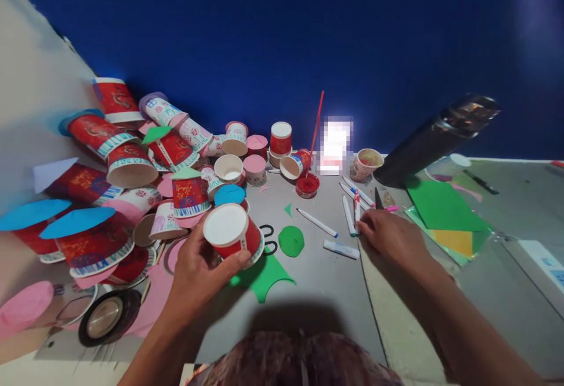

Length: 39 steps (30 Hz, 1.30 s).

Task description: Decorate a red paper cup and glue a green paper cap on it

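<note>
Deep blue wall rose behind the grey surface at which you worked. Paper cups crowded your left side, stacked and toppled over one another, many bearing blue, pink or green paper discs, and they hemmed in your left forearm closely. Farther back, a red stick leaned up out of a small red pot, beside a bright patch blurred beyond reading. To its right stood a patterned cup and a tall dark flask, with a green sheet lying in front of the flask. Before you, a green disc lay flat near two black loops, which the cup you had lifted partly hid, and a cut green scrap lay just below. A blue-tipped marker and a white tube rested between your two hands. That lifted red cup was above the surface, upside down and slightly tilted, its white base toward you. Your left grip was closed around its side, the thumb pressed along the front near the rim. Your right grip was low among the markers, fingers curled in beside a red-and-white marker; whether they pinched it, you could not tell from this view.
</note>
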Tool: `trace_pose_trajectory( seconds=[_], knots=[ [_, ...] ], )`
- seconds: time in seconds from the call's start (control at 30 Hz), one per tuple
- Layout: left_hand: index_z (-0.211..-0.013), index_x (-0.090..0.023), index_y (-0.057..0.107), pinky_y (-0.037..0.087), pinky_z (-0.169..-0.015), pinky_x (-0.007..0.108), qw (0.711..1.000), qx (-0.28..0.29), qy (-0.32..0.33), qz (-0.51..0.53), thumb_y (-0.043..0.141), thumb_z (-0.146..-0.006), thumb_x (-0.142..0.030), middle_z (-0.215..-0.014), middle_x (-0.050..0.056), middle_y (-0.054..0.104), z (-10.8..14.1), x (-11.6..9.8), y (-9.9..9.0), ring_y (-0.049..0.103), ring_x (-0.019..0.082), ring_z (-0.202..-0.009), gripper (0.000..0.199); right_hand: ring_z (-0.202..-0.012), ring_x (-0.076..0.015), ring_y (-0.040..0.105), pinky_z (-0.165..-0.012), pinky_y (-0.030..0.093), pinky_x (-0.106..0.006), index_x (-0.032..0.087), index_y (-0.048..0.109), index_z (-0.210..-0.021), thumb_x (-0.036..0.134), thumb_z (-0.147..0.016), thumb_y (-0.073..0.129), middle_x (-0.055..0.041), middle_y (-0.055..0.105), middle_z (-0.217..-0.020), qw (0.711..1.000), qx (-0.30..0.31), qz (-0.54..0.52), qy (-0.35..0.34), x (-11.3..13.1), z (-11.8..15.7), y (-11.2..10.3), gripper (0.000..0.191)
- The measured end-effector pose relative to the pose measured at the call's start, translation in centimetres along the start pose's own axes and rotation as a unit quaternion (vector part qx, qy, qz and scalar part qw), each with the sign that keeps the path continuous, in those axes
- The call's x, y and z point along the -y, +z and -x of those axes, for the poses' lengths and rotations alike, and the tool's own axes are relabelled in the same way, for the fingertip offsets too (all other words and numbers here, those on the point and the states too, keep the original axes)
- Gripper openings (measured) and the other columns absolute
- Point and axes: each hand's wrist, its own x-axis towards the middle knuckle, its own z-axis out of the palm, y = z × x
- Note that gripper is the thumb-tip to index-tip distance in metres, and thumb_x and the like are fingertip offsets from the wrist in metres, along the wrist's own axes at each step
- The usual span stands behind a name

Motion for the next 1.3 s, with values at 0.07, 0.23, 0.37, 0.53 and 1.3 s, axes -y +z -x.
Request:
trace_pose_trajectory(
  seconds=[0.07,0.23,0.37,0.53,1.3],
  knots=[
    [-0.115,-0.022,0.07,0.063,-0.085,0.042,1.0,-0.014,-0.009,0.01,0.09,-0.062,-0.049,-0.108,0.007,0.079,0.4,0.5,-0.9,0.075,0.031,-0.098,0.063,-0.08,-0.0267,0.068,-0.06,0.029,-0.033,0.021,0.072,-0.085,0.036,-0.096,0.056,-0.0106,0.077,-0.089,1.0,0.01,0.012,0.012,-0.3,0.1,0.1,0.025],
    [-0.116,-0.023,0.072,0.062,-0.087,0.038,0.998,-0.065,0.007,0.025,0.092,-0.063,-0.05,-0.11,0.006,0.078,1.3,2.3,-2.8,0.073,0.029,-0.099,0.063,-0.087,-0.0287,0.07,-0.062,0.032,-0.033,0.021,0.074,-0.099,0.041,-0.099,0.055,-0.0111,0.079,-0.101,1.0,-0.009,0.017,-0.005,0.5,1.5,0.2,0.027],
    [-0.116,-0.022,0.072,0.061,-0.092,0.037,0.988,-0.12,0.051,0.087,0.093,-0.065,-0.045,-0.114,0.006,0.077,1.6,2.6,-3.7,0.072,0.027,-0.104,0.06,-0.086,-0.0278,0.071,-0.061,0.032,-0.032,0.025,0.075,-0.098,0.042,-0.098,0.059,-0.0061,0.08,-0.096,0.994,0.042,-0.011,-0.104,2.8,2.9,0.4,0.023],
    [-0.119,-0.021,0.07,0.06,-0.094,0.039,0.98,-0.152,0.079,0.103,0.09,-0.072,-0.043,-0.106,0.001,0.078,1.5,2.3,-4.0,0.072,0.027,-0.105,0.055,-0.096,-0.025,0.069,-0.074,0.043,-0.033,0.02,0.072,-0.106,0.034,-0.105,0.052,-0.0092,0.074,-0.106,0.945,0.088,-0.051,-0.311,8.4,3.5,0.6,0.024],
    [-0.13,-0.022,0.063,0.055,-0.103,0.044,0.999,-0.005,0.047,0.002,0.088,-0.069,-0.034,-0.126,0.01,0.072,2.4,2.0,-2.3,0.069,0.031,-0.116,0.067,-0.06,-0.017,0.058,-0.055,0.045,-0.027,0.021,0.071,-0.1,0.046,-0.089,0.058,0.0001,0.065,-0.069,0.873,0.205,-0.358,-0.26,9.4,-0.5,0.0,0.03]
  ],
)
